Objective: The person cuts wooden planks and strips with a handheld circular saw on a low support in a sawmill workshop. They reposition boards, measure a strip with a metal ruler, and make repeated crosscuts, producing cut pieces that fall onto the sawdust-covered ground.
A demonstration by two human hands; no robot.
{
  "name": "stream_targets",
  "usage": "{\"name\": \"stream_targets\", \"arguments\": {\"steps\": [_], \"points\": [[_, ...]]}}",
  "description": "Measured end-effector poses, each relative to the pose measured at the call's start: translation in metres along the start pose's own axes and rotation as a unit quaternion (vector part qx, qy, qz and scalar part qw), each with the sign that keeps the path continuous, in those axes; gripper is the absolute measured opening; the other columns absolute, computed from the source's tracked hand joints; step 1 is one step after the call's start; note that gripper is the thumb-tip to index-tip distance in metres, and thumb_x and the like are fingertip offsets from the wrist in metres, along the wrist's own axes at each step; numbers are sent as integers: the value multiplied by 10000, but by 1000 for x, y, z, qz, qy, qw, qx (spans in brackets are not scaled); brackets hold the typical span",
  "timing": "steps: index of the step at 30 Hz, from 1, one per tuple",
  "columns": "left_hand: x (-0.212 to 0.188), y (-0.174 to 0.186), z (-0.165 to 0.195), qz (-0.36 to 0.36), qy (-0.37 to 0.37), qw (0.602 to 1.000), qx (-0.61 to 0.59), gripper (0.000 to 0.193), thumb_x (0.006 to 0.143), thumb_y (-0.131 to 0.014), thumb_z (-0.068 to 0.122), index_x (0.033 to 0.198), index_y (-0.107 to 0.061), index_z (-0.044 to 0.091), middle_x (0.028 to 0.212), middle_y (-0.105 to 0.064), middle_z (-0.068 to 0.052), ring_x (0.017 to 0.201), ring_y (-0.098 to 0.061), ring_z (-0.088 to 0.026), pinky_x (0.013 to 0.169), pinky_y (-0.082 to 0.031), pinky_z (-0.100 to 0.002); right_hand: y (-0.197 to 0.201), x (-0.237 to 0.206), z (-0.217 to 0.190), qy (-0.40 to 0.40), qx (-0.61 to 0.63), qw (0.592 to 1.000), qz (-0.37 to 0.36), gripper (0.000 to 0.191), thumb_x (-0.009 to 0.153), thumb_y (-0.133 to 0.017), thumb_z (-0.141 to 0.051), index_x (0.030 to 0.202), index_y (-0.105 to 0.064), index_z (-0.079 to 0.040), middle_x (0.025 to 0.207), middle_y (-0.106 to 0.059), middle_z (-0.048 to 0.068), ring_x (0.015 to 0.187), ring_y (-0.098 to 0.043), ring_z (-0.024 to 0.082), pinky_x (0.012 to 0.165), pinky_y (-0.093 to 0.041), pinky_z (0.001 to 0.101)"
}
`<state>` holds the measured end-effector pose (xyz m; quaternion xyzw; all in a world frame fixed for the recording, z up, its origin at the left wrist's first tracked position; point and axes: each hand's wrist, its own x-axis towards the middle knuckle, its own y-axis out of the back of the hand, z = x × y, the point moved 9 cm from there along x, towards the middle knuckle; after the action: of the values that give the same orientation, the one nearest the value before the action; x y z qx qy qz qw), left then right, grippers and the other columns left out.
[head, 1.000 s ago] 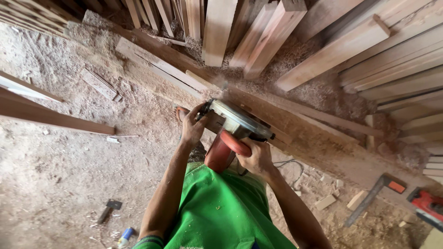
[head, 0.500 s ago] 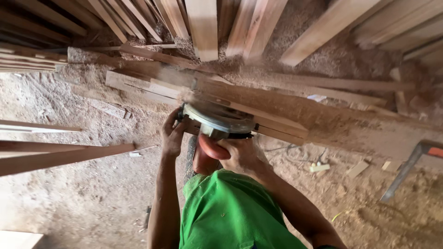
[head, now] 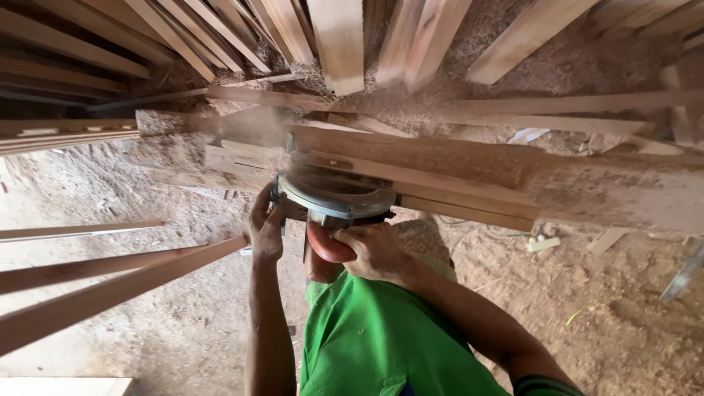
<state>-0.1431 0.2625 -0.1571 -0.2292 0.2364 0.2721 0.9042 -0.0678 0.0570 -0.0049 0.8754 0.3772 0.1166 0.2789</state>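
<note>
Both hands clamp the circular saw [head: 334, 198]: right hand [head: 374, 251] wraps its red handle, left hand [head: 265, 227] grips its side. Feeding steadily along the plank [head: 455, 180] should suit; dust obscures the cut.

Ahead of the saw [head: 334, 199] the way is blocked: a long beam [head: 469, 165] lies across, with slats [head: 337, 40] leaning close above it. Left of the left hand [head: 265, 224], angled planks [head: 110, 282] crowd in. Open sawdust floor [head: 587, 293] lies right of the right hand [head: 374, 249].

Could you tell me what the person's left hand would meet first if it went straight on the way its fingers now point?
Most likely the circular saw: the left hand already rests beside its guard, with the plank beyond.
</note>
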Motion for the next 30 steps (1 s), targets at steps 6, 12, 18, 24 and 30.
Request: {"name": "stream_targets", "arguments": {"steps": [6, 12, 18, 24, 30], "points": [[23, 41, 23, 4, -7, 1000, 12, 541, 988, -668, 20, 1502, -512, -44, 1170, -658, -55, 984, -637, -120, 871, -546, -272, -38, 36, -12, -5, -4, 1000, -12, 277, 716, -778, -130, 989, -735, -120, 832, -744, 64, 741, -733, 277, 643, -592, 417], [35, 65, 50, 8, 16, 999, 32, 525, 967, -649, 37, 1466, -508, -44, 1138, -688, -84, 933, -699, -142, 803, -618, -299, -74, 60, -22, -7, -11, 1000, -27, 345, 677, -796, -136, 1016, -737, -107, 883, -756, 65, 754, -740, 267, 669, -598, 422], [49, 92, 67, 9, 12, 1000, 26, 519, 964, -637, 15, 1465, -515, -49, 1117, -688, -110, 888, -703, -165, 770, -625, -316, -104, 80, -29, -13, -29, 999, -39, 404, 662, -811, -154, 1059, -748, -115, 921, -766, 74, 754, -744, 262, 686, -611, 418], [60, 120, 67, 12, 0, 1000, 9, 522, 960, -674, 19, 1460, -534, -40, 1201, -675, -86, 1031, -684, -151, 916, -585, -296, -122, 91, -32, -18, -35, 998, -52, 439, 661, -833, -188, 1087, -741, -134, 924, -770, 60, 782, -750, 269, 693, -604, 439], [65, 134, 70, 24, -7, 999, 48, 525, 949, -708, 41, 1446, -556, -31, 1223, -676, -72, 1053, -676, -148, 919, -577, -295, -128, 98, -37, 0, -40, 999, -34, 516, 602, -835, -199, 1105, -739, -132, 960, -768, 76, 790, -748, 279, 690, -604, 449]]}}
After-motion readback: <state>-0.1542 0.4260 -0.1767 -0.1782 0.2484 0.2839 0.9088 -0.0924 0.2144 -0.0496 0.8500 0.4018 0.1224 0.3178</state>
